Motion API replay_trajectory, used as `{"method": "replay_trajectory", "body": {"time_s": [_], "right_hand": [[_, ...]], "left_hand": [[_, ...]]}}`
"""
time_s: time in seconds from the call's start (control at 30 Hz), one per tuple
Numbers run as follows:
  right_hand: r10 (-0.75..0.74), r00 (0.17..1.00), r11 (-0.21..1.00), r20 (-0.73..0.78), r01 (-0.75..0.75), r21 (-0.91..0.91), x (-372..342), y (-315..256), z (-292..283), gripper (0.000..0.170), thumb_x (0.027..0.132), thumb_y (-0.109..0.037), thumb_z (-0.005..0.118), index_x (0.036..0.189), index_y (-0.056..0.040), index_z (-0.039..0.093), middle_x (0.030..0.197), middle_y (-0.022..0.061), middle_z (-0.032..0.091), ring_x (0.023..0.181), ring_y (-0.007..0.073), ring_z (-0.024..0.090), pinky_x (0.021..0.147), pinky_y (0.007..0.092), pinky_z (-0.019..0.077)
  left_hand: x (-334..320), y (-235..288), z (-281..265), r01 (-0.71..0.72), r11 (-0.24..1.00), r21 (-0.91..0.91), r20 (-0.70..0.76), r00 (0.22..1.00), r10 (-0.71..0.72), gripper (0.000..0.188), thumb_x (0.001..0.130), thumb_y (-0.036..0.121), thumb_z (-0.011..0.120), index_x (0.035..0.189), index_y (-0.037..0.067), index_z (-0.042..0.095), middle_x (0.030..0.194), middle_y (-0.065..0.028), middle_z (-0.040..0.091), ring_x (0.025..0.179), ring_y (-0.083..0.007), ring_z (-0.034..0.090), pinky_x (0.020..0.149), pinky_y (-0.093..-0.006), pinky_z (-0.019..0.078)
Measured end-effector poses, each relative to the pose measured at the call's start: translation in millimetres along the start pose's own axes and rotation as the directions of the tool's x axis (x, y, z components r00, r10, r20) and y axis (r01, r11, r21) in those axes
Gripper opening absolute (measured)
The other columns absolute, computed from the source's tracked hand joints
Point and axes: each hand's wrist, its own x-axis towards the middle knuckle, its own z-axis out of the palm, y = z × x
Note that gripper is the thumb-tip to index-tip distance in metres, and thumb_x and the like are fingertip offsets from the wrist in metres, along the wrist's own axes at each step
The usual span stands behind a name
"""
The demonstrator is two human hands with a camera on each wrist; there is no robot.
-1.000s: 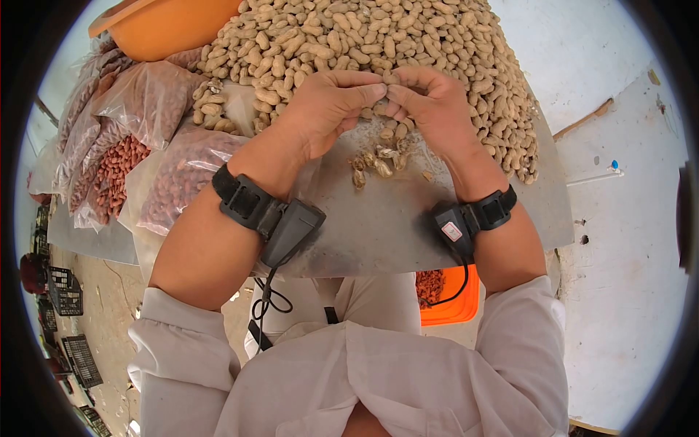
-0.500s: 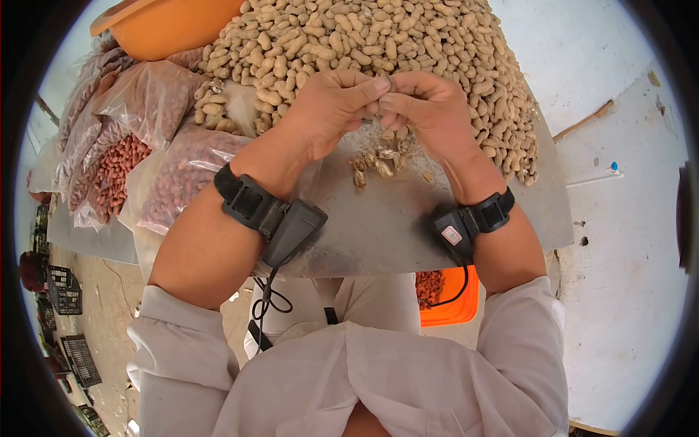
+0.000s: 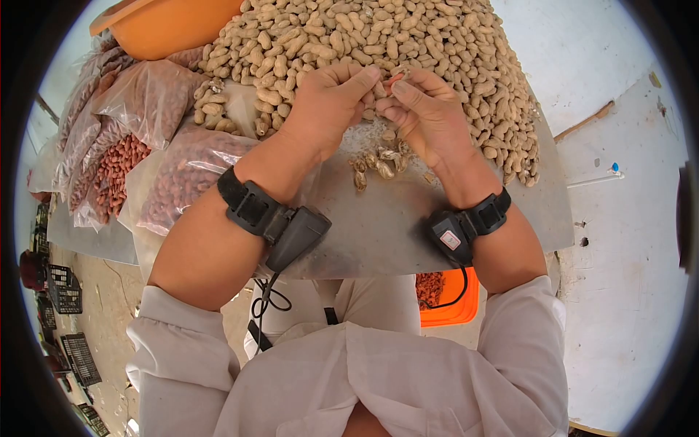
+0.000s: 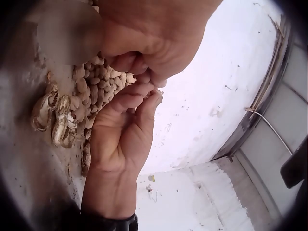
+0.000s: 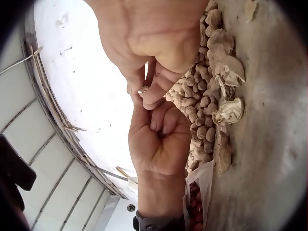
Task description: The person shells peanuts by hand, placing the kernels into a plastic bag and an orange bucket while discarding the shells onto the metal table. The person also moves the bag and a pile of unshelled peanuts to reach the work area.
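Over the near edge of a heap of unshelled peanuts (image 3: 364, 36), both hands meet fingertip to fingertip. Between thumb and curled fingers, my right hand (image 3: 431, 116) pinches a cracked peanut (image 3: 395, 79) whose reddish kernel shows. My left hand (image 3: 324, 109) has its thumb pressed to its bent forefinger at the other side of that peanut. In the right wrist view a bit of pale shell (image 5: 143, 90) sticks out among the fingertips; the fingers hide most of the nut. Below the hands, empty split shells (image 3: 384, 164) lie on the grey metal tabletop (image 3: 364, 226).
Clear plastic bags (image 3: 149, 102) of red peanut kernels (image 3: 116, 175) fill the left side. An orange basin (image 3: 164, 29) stands behind them. Under the table edge is a bright orange tub (image 3: 455, 309) with reddish contents. A white wall (image 3: 626, 218) bounds the right.
The fingertips have drawn slightly apart, with the left thumb moving up and left. The right hand has turned a little, and a red kernel now shows in the opened shell.
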Motion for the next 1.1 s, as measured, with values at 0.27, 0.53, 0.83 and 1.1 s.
{"method": "replay_trajectory", "body": {"time_s": [0.27,0.53,0.83,1.1], "right_hand": [[-0.213,0.973,0.848,0.093,0.231,-0.477,-2,-3,2,0.019,0.080,0.002,0.062,0.099,0.0027,0.061,0.084,0.0087,0.064,0.070,0.0140,0.063,0.062,0.0228,0.0504],[-0.244,0.929,0.592,0.279,0.371,-0.715,-5,-7,8,0.021,0.076,0.000,0.065,0.097,-0.0010,0.064,0.085,0.0068,0.064,0.073,0.0105,0.062,0.065,0.0217,0.0488],[-0.244,0.931,0.598,0.270,0.364,-0.715,-6,-3,7,0.022,0.076,0.001,0.064,0.098,-0.0023,0.065,0.087,0.0059,0.065,0.077,0.0110,0.062,0.071,0.0223,0.0505],[-0.204,0.955,0.740,0.213,0.293,-0.605,-6,-7,2,0.022,0.078,0.001,0.064,0.100,-0.0008,0.063,0.086,0.0054,0.063,0.078,0.0100,0.061,0.067,0.0218,0.0497]], "left_hand": [[-1,7,3,0.336,0.922,-0.191,-0.007,0.939,-0.343,0.018,0.092,0.018,0.047,0.084,0.003,0.054,0.070,-0.0030,0.052,0.050,-0.0054,0.034,0.043,-0.0181,0.0276],[5,1,-9,0.496,0.775,-0.392,0.199,0.868,-0.454,0.022,0.091,0.016,0.043,0.075,0.004,0.052,0.065,-0.0021,0.048,0.048,-0.0064,0.037,0.040,-0.0179,0.0269],[7,-1,-11,0.518,0.715,-0.470,0.194,0.850,-0.489,0.021,0.090,0.013,0.043,0.074,0.002,0.050,0.064,-0.0024,0.045,0.049,-0.0084,0.040,0.040,-0.0184,0.0320],[5,2,-6,0.492,0.779,-0.388,0.123,0.866,-0.486,0.017,0.087,0.012,0.051,0.075,0.000,0.052,0.065,-0.0046,0.049,0.050,-0.0089,0.042,0.040,-0.0177,0.0330]]}}
